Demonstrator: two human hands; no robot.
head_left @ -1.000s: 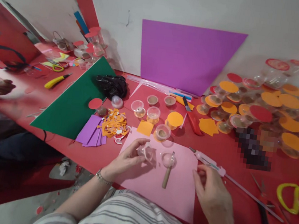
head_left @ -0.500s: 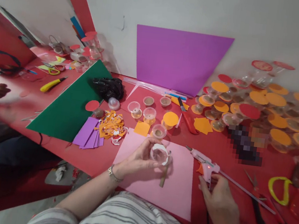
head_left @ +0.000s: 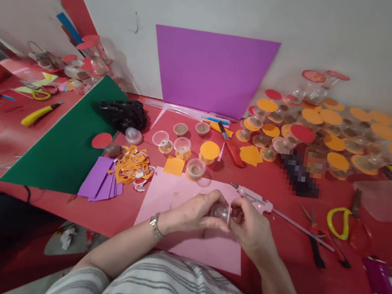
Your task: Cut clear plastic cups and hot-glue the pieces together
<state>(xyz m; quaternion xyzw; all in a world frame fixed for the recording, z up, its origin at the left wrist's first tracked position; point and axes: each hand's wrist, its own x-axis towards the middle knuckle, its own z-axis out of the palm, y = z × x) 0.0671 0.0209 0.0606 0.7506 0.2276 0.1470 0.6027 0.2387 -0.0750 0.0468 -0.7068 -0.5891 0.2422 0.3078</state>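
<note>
We hold a clear plastic cup (head_left: 220,213) in our left hand (head_left: 199,211), turned on its side over the pink sheet (head_left: 159,209) in front of us, its rim facing our right hand (head_left: 252,227). Our left fingers curl around the cup, with the thumb along the side nearer our body. Our right fingers are bent and gathered close at the rim; we cannot tell whether they pinch it or only touch it.

Just beyond our right hand, a pink and white glue gun (head_left: 247,194) lies on the red table (head_left: 122,209), a small red light glowing on it. Past the far edge of the sheet we have several small cups, among them one topped with an orange disc (head_left: 209,150), and near them lies an orange square (head_left: 174,166). To our left are a heap of orange scraps (head_left: 132,165) and some purple pieces (head_left: 97,180) beside the green board (head_left: 62,148). On the far right stands a crowd of clear cups with orange and red discs, and a purple board (head_left: 213,72) leans against the wall (head_left: 305,31).
</note>
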